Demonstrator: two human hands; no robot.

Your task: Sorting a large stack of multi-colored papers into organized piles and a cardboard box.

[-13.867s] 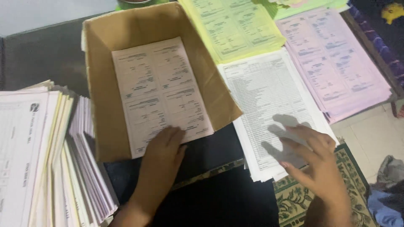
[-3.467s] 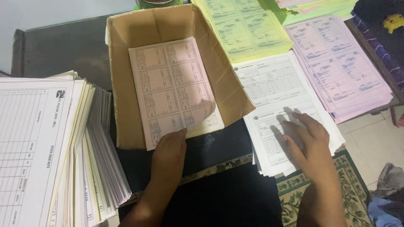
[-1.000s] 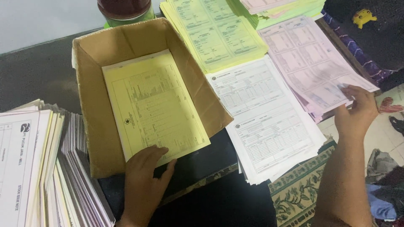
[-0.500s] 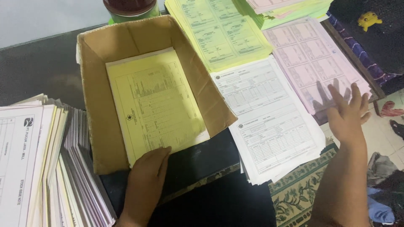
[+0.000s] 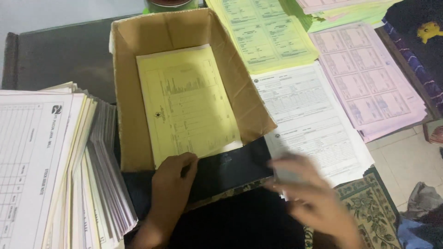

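Observation:
A yellow printed form (image 5: 189,101) lies on top of the papers inside an open cardboard box (image 5: 127,92). My left hand (image 5: 173,177) rests at the box's near edge, fingertips touching the bottom corner of the yellow form. My right hand (image 5: 307,198) is blurred with motion, low in view, over the near-left corner of the white stack of forms (image 5: 314,120), fingers apart and holding nothing that I can see. Beyond the white stack lie a pink stack (image 5: 374,83) and a yellow stack (image 5: 263,32).
A tall, fanned pile of white, yellow and pink forms (image 5: 50,161) fills the left. A jar (image 5: 170,3) stands behind the box. A patterned rug (image 5: 369,207), crumpled cloth (image 5: 422,203) and a small yellow toy (image 5: 429,30) lie at the right.
My right hand swept from the pink stack at the right back toward me, to the near corner of the white stack. The left hand stayed on the yellow form; the view shifted.

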